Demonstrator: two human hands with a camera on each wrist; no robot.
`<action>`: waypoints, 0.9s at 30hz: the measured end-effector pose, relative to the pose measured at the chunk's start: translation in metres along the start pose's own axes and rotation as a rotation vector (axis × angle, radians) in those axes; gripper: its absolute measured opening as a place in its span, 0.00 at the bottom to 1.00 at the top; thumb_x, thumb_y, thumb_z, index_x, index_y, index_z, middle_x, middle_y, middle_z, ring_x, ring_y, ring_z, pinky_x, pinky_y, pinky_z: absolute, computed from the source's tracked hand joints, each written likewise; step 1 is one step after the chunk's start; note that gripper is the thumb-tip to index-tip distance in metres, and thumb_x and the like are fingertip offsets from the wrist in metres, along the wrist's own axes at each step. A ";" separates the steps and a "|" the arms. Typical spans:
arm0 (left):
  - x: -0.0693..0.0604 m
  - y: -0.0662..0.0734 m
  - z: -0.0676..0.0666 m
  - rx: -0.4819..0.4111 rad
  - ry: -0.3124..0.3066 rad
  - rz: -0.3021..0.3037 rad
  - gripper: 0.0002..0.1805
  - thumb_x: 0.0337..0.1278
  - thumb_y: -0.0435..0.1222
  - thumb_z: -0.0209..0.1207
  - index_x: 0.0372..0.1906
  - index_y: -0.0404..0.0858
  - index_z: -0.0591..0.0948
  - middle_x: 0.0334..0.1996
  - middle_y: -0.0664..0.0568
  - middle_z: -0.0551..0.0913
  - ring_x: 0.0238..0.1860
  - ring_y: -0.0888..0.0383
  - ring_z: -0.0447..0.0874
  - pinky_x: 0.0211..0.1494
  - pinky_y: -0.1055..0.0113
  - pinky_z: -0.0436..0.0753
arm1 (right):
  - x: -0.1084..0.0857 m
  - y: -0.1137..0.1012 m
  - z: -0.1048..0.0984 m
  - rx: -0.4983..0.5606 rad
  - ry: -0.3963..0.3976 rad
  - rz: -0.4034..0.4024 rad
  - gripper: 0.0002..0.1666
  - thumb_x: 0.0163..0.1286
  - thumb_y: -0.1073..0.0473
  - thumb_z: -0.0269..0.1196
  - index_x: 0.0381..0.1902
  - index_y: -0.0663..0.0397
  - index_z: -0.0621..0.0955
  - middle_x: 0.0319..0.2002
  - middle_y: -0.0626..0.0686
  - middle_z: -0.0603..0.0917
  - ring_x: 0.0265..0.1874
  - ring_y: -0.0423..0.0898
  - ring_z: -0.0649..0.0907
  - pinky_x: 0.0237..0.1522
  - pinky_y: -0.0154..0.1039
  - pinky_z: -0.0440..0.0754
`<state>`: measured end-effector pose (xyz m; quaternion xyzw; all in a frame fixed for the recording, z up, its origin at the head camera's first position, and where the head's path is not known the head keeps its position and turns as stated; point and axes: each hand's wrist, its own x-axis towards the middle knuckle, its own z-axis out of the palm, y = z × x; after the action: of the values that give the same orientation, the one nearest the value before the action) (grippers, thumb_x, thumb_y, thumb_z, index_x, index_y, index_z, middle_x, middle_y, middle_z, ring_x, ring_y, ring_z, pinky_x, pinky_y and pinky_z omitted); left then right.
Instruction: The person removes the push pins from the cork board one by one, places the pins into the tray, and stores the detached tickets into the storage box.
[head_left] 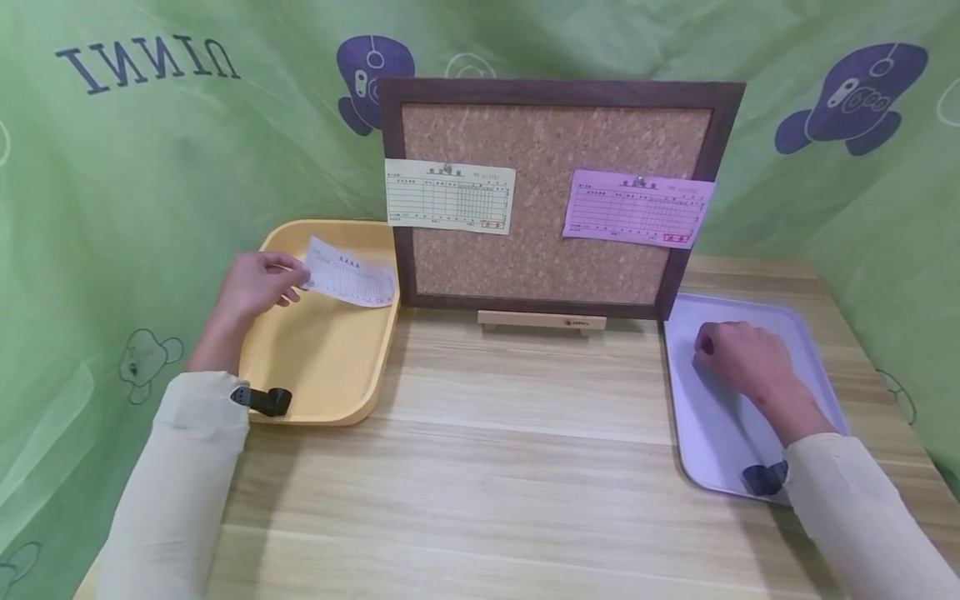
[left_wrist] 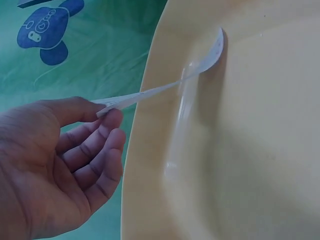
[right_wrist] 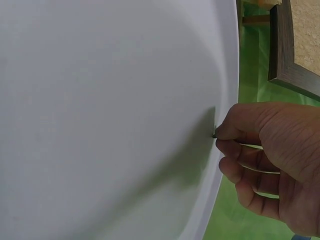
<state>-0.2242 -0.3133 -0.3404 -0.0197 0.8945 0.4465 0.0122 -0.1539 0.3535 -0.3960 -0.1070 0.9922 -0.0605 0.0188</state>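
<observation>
My left hand (head_left: 258,283) pinches the edge of a white receipt slip (head_left: 348,275) between thumb and fingers, above the yellow tray (head_left: 315,350). In the left wrist view the slip (left_wrist: 165,87) appears nearly edge-on, its far end bent upward. Over the lavender tray (head_left: 690,417), my right hand (head_left: 746,358) pinches a small pin (right_wrist: 215,135); only its dark tip shows past the fingertips. A corkboard (head_left: 540,250) in a dark frame stands between the trays. Tacked to it are a pale green slip (head_left: 450,200) on the left and a pink slip (head_left: 637,212) on the right.
The corkboard leans on a small wooden stand (head_left: 540,320) on the wood-grain table (head_left: 525,467). A green patterned cloth (head_left: 187,150) hangs behind and at the sides. The yellow tray has raised walls and sits close to the board's left edge; the lavender tray is near its right.
</observation>
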 end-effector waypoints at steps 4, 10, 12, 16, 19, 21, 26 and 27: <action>0.005 -0.002 -0.001 0.081 -0.101 -0.014 0.19 0.70 0.33 0.62 0.55 0.21 0.78 0.33 0.44 0.88 0.24 0.62 0.84 0.30 0.68 0.85 | 0.000 -0.001 0.000 -0.002 0.003 0.001 0.08 0.62 0.65 0.66 0.38 0.64 0.85 0.25 0.56 0.82 0.23 0.54 0.78 0.22 0.53 0.78; 0.009 0.000 0.000 0.197 -0.266 -0.052 0.18 0.67 0.31 0.62 0.53 0.18 0.77 0.31 0.42 0.87 0.28 0.54 0.86 0.32 0.64 0.85 | -0.001 -0.003 0.000 0.002 0.016 -0.001 0.09 0.62 0.64 0.65 0.39 0.64 0.85 0.26 0.57 0.82 0.22 0.54 0.78 0.21 0.54 0.78; 0.010 -0.002 0.001 0.210 -0.303 -0.066 0.18 0.66 0.29 0.62 0.52 0.18 0.76 0.29 0.43 0.86 0.29 0.52 0.86 0.31 0.64 0.84 | -0.001 -0.004 0.001 0.007 0.023 0.001 0.09 0.63 0.64 0.65 0.40 0.64 0.86 0.26 0.58 0.83 0.22 0.54 0.78 0.20 0.53 0.78; 0.016 -0.009 0.004 0.242 -0.349 -0.099 0.17 0.64 0.28 0.63 0.50 0.18 0.76 0.26 0.45 0.85 0.28 0.53 0.85 0.32 0.63 0.84 | -0.003 -0.004 0.001 0.021 0.026 0.013 0.10 0.64 0.63 0.65 0.41 0.63 0.86 0.26 0.58 0.83 0.21 0.55 0.77 0.19 0.53 0.77; 0.020 -0.015 0.007 0.266 -0.376 -0.130 0.16 0.64 0.28 0.63 0.50 0.19 0.75 0.26 0.45 0.85 0.28 0.53 0.84 0.33 0.62 0.83 | -0.003 -0.004 0.002 0.032 0.013 0.025 0.11 0.64 0.64 0.65 0.43 0.63 0.86 0.27 0.59 0.83 0.22 0.55 0.78 0.20 0.52 0.77; 0.022 -0.018 0.008 0.274 -0.387 -0.148 0.15 0.64 0.28 0.63 0.49 0.20 0.75 0.25 0.46 0.84 0.28 0.54 0.83 0.33 0.62 0.82 | -0.003 -0.004 0.003 0.040 0.010 0.031 0.12 0.64 0.64 0.66 0.44 0.64 0.86 0.28 0.59 0.84 0.23 0.54 0.78 0.21 0.52 0.78; 0.024 -0.022 0.011 0.245 -0.414 -0.180 0.15 0.64 0.27 0.62 0.48 0.21 0.73 0.23 0.49 0.84 0.25 0.57 0.82 0.32 0.63 0.82 | -0.002 -0.003 0.004 0.057 0.021 0.043 0.13 0.64 0.63 0.65 0.43 0.64 0.86 0.28 0.59 0.83 0.24 0.55 0.78 0.22 0.52 0.77; 0.024 -0.023 0.012 0.235 -0.422 -0.184 0.15 0.64 0.27 0.62 0.48 0.21 0.73 0.23 0.49 0.84 0.25 0.57 0.83 0.32 0.63 0.83 | -0.002 -0.002 0.004 0.057 0.023 0.047 0.13 0.63 0.62 0.65 0.43 0.64 0.86 0.28 0.59 0.83 0.24 0.55 0.78 0.22 0.53 0.77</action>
<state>-0.2470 -0.3183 -0.3670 -0.0059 0.9124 0.3307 0.2413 -0.1515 0.3512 -0.3996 -0.0826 0.9925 -0.0893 0.0118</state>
